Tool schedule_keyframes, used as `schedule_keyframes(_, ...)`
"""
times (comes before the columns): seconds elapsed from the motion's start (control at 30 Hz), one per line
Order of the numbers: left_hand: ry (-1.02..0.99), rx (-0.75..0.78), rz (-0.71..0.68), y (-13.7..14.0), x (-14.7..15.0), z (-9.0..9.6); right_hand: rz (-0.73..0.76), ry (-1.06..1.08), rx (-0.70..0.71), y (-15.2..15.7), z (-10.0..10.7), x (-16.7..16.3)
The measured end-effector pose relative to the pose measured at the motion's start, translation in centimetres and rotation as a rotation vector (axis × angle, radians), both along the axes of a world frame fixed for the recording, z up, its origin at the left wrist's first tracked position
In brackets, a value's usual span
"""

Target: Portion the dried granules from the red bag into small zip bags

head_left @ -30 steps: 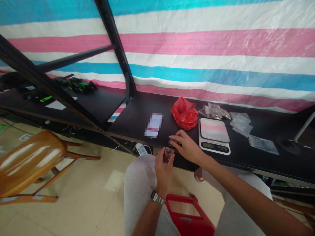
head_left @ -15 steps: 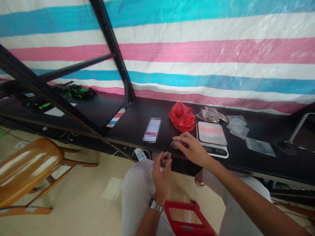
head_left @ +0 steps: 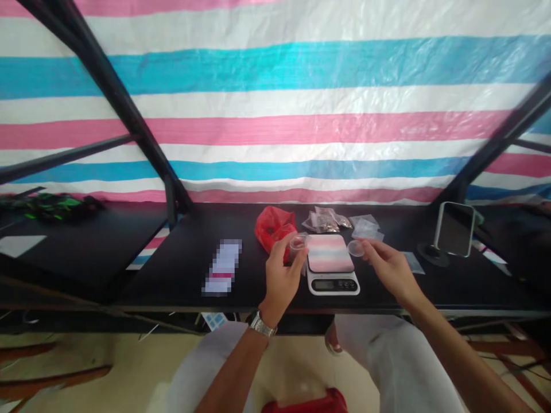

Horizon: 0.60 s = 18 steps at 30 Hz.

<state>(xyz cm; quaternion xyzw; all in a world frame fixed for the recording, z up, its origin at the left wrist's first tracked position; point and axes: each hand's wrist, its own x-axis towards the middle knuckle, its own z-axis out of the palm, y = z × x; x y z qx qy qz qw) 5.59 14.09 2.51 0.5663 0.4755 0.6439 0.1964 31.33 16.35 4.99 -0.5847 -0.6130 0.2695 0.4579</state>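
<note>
So my left hand has its thumb and fingers closed around a small clear cup by one side of the white scale on the black table, and my right hand is pinching a clear round disc by the other side.

Our left hand is up, fingers and thumb curled in a grip, thumb on the right side. Left forearm bare, slanting up from the bottom edge. Our right hand pinches at the fingertips, pointing left; right forearm bare, in from lower right. Hands apart, fingertips about level.
</note>
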Motion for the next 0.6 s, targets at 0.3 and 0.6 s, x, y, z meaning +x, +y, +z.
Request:
schedule_keyframes(0.3, -0.039, -0.022, 0.034, 6.3, 1.6, -1.1, -0.144, -0.480, -0.313, 6.7, -1.8, 3.3)
schedule_keyframes(0.6, -0.091, -0.111, -0.152, 4.7, 3.2, 0.5, -0.165, -0.334, 0.080, 5.5, -2.4, 3.8)
